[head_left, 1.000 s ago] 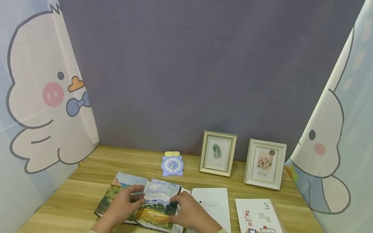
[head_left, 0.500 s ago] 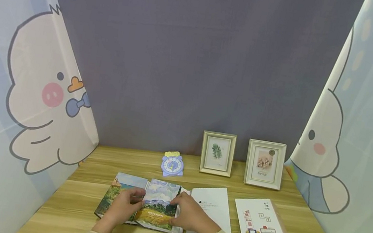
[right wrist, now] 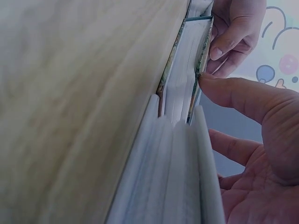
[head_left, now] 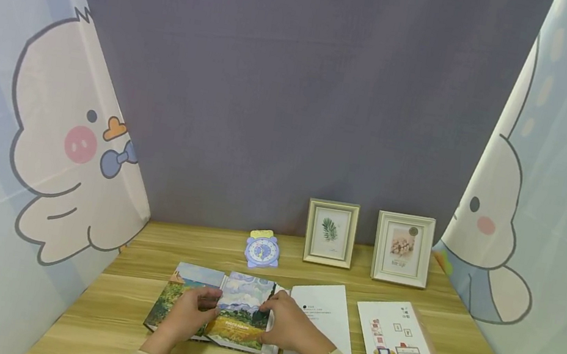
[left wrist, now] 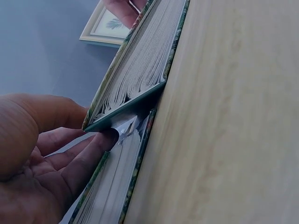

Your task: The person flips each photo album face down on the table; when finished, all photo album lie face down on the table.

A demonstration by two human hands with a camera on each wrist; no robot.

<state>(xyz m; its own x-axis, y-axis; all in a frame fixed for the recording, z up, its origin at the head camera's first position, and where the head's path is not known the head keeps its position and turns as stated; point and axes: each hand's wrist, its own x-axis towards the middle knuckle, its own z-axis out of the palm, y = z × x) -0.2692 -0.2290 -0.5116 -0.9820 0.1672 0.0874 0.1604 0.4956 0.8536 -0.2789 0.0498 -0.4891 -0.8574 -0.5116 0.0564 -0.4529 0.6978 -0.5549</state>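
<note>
A photo album (head_left: pixel 243 305) with a painted landscape cover lies flat on the wooden table, between both hands. My left hand (head_left: pixel 187 313) holds its spine side; in the left wrist view the thumb (left wrist: pixel 65 112) meets the cover's edge, with fingers at the spine. My right hand (head_left: pixel 293 327) holds the opposite edge, its thumb (right wrist: pixel 229 91) on the cover's rim in the right wrist view. To the left lies another painted album (head_left: pixel 170 295), partly under my left hand. A white album (head_left: pixel 331 314) sits at the right, partly covered by my right forearm.
A white album with a furniture drawing (head_left: pixel 396 343) lies further right. Behind stand a cream frame with a leaf print (head_left: pixel 330 234) and a white frame (head_left: pixel 402 250), near a blue clock-shaped item (head_left: pixel 262 252). A grey curtain (head_left: pixel 283 109) hangs behind the table.
Both hands stay around the middle album; the left hand's fingers have drawn slightly closer together. The albums and frames have not visibly moved.
</note>
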